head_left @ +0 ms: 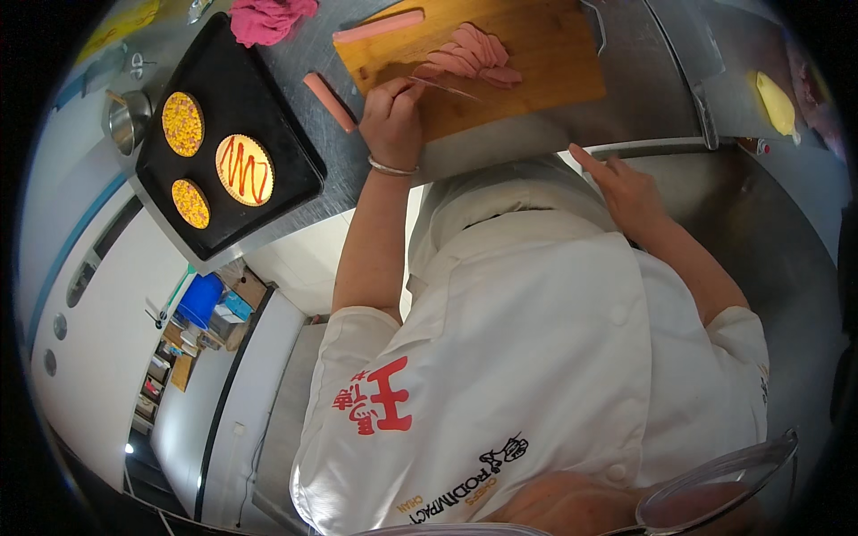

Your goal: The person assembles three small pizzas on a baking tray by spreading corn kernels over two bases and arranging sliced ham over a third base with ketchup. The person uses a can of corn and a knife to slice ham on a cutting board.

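Note:
My left hand (pixel 391 116), a bangle at its wrist, is closed at the left front of a wooden cutting board (pixel 554 62). A thin knife (pixel 447 87) juts to the right from its fingers, blade seen nearly edge-on; the handle is hidden in the hand. Just beyond the blade, overlapping pink ham sausage slices (pixel 474 55) lie fanned out. One long piece of ham sausage (pixel 380 27) rests along the board's far left edge, and another sausage piece (pixel 330 102) lies on the steel counter beside it. Off the board, my right hand (pixel 630 189) hovers near the counter's front edge, holding nothing, its index finger outstretched.
At left, a black baking tray (pixel 259 89) holds two corn-topped rounds (pixel 183 124) and a round crust with red sauce zigzags (pixel 244 170). A pink cloth (pixel 271 20) lies behind it, a metal bowl (pixel 130 121) at its left. A yellow piping bag (pixel 776 105) lies far right.

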The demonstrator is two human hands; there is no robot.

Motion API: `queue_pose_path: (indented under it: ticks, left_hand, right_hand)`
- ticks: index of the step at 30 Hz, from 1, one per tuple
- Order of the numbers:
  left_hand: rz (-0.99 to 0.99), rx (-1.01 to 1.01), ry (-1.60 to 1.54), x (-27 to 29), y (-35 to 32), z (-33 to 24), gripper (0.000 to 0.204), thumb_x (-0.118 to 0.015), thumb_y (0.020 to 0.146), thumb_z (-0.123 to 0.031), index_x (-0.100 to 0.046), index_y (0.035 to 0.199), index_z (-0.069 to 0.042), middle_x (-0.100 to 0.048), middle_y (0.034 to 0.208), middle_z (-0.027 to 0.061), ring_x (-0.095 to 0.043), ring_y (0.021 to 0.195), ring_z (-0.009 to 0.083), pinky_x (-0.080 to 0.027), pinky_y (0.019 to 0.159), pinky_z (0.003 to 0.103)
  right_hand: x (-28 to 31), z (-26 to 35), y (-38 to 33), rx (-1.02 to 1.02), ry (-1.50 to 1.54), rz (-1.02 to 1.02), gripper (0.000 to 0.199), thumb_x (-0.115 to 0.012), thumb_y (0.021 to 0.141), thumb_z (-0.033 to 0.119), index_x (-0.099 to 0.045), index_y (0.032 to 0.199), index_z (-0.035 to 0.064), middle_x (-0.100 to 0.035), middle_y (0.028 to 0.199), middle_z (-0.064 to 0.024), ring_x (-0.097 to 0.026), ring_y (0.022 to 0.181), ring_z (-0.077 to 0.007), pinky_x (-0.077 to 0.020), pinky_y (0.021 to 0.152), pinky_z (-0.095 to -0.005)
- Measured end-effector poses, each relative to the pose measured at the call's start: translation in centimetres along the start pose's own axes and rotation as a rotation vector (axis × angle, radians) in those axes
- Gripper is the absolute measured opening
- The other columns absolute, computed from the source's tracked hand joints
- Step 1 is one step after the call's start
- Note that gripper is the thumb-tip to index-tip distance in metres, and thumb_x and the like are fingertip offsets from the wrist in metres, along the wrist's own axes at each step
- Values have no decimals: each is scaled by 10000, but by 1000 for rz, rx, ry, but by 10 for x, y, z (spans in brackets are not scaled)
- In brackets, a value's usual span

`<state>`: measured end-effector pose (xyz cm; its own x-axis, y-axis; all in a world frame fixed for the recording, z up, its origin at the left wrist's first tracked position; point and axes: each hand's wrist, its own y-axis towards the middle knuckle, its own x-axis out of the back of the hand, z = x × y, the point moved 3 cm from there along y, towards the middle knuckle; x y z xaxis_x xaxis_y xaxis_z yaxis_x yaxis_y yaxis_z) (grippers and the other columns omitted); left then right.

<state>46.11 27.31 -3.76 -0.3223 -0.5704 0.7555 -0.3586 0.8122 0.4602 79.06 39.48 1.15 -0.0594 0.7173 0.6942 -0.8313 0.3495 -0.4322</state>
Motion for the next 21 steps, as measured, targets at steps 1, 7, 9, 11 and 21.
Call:
queue_pose_path:
  ticks: [1,7,9,11,21]
  left_hand:
    - [3,-4,30,1,0,-1,135,-717,829,1,-715,905,-111,-717,963,49,-685,904,249,-515,910,375]
    - [-25,-54,77,2,3,-1,156,-686,806,-10,-707,919,-116,-701,983,47,-681,905,249,-562,783,343]
    - [-25,-44,82,2,1,2,151,-686,811,-14,-706,921,-116,-703,985,48,-683,906,250,-563,785,343]
    - [-27,-36,72,0,-1,6,150,-686,814,-14,-705,924,-115,-705,987,48,-684,905,250,-563,787,344]
    - [-25,-26,52,-2,1,4,175,-689,795,-17,-705,936,-120,-696,972,37,-674,891,245,-558,764,349]
  right_hand:
    - [3,3,0,13,6,3,797,-545,903,-30,-380,1583,351,-548,811,-121,-602,635,-328,-523,601,-461]
    - [-6,23,41,-5,31,-27,711,-534,946,-27,-444,1552,334,-531,819,-133,-567,673,-335,-495,624,-454]
    - [-19,20,41,-13,12,-14,758,-537,923,-41,-413,1566,341,-541,825,-134,-582,673,-337,-509,626,-459]
    - [-28,5,28,-48,2,60,850,-556,875,-61,-361,1591,353,-553,824,-138,-601,654,-342,-532,617,-463]
    - [-15,16,36,14,20,-59,744,-527,936,-5,-403,1568,367,-532,809,-146,-610,673,-338,-521,621,-462]
